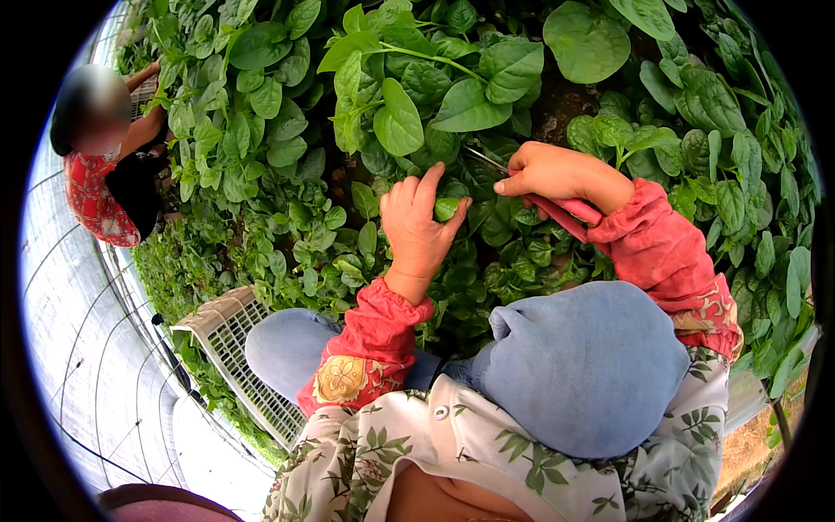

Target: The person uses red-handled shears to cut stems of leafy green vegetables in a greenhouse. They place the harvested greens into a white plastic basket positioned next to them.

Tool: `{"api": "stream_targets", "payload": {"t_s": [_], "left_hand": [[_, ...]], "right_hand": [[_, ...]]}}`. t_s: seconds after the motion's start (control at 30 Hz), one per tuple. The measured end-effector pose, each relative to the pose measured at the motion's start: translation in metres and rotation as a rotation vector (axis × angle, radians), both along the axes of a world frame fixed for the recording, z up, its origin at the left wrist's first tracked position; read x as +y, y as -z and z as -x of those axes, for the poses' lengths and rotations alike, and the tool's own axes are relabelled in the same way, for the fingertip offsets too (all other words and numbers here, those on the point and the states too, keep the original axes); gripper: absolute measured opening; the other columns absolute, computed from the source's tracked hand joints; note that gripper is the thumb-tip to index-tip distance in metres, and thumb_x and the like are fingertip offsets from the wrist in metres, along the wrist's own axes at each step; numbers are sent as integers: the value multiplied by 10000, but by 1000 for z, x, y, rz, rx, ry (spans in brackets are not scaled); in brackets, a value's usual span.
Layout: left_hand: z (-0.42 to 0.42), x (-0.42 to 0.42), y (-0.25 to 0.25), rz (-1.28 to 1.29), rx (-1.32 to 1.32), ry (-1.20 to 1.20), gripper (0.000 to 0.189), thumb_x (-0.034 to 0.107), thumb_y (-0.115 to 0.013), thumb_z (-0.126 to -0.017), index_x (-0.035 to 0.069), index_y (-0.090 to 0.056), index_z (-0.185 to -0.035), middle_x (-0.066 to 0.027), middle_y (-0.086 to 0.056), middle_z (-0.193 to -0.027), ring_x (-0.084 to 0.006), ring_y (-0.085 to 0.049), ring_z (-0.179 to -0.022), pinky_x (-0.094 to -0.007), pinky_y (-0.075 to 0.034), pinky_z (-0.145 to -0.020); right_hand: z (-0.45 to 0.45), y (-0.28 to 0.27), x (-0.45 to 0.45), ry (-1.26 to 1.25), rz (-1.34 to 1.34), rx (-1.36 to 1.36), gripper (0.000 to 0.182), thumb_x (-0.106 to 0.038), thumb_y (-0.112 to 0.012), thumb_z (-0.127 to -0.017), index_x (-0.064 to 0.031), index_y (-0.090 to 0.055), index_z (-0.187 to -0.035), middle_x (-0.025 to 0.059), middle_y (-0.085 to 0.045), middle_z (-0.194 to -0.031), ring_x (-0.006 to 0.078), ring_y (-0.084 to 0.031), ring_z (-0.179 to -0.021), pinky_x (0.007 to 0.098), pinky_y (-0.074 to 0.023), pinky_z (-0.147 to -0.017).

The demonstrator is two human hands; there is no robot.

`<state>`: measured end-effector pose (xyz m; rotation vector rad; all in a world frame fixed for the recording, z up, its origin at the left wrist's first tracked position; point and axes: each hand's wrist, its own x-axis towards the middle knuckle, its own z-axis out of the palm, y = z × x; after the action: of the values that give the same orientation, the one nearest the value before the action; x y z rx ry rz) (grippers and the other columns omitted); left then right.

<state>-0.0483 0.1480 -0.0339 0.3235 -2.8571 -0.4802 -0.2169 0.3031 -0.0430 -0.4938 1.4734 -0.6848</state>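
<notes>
My right hand point(561, 176) grips a pair of scissors with red handles point(566, 214); its metal blades point up and left into the leafy plants. To its left, my left hand point(417, 222) reaches into the foliage, with a small green leaf point(446, 209) between thumb and index finger. Whether the fingers press on that leaf or only surround it, I cannot tell. Just above both hands spreads a leafy green stem point(434, 57) with broad leaves. The scissor tips lie near dark leaves, partly hidden.
A white plastic crate point(238, 365) stands tilted beside my left knee point(293, 349). Dense leafy plants point(711, 104) surround me ahead and on the right. At the far left another person in a red patterned top point(98, 196) crouches by the plants, next to a translucent greenhouse wall point(72, 313).
</notes>
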Motion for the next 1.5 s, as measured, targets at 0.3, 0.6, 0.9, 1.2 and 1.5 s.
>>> {"api": "stream_targets", "payload": {"t_s": [0.3,0.6,0.9,1.2,1.5], "left_hand": [[-5,-31,33,-48,53,-130,207,110,-750,-691,133,-710,-892,-13,-492,-692,-211,-506,-687,-337,-377,-635],[-14,-34,42,-204,99,-125,180,108,-757,-689,128,-706,-860,-14,-490,-700,-208,-498,-707,-325,-378,-674],[-53,-72,55,-1377,109,-438,163,17,-714,-752,12,-682,-911,-16,-552,-897,-146,-500,-915,-298,-394,-857],[-81,-76,79,-1950,208,-634,192,-12,-651,-815,14,-625,-1003,-50,-622,-994,-162,-554,-949,-318,-421,-897],[-87,-75,79,-1925,127,-562,159,24,-640,-838,32,-620,-995,-50,-612,-1037,-179,-551,-981,-337,-427,-917]], "right_hand": [[1,12,-29,-200,-53,262,414,-318,-613,-852,96,-600,-859,131,-597,-654,232,-587,-467,380,-475,-485],[-14,35,-38,-84,6,380,397,-316,-634,-841,80,-599,-842,146,-595,-629,232,-589,-477,372,-464,-480],[-17,-1,-15,52,68,43,385,-320,-631,-849,21,-536,-696,89,-568,-607,175,-559,-490,333,-443,-463],[-45,0,-35,-10,11,-89,369,-306,-588,-888,51,-560,-797,102,-598,-666,189,-597,-513,325,-484,-463],[-66,26,-43,61,3,-214,363,-310,-596,-897,38,-553,-802,94,-594,-644,185,-581,-465,306,-474,-421]]}}
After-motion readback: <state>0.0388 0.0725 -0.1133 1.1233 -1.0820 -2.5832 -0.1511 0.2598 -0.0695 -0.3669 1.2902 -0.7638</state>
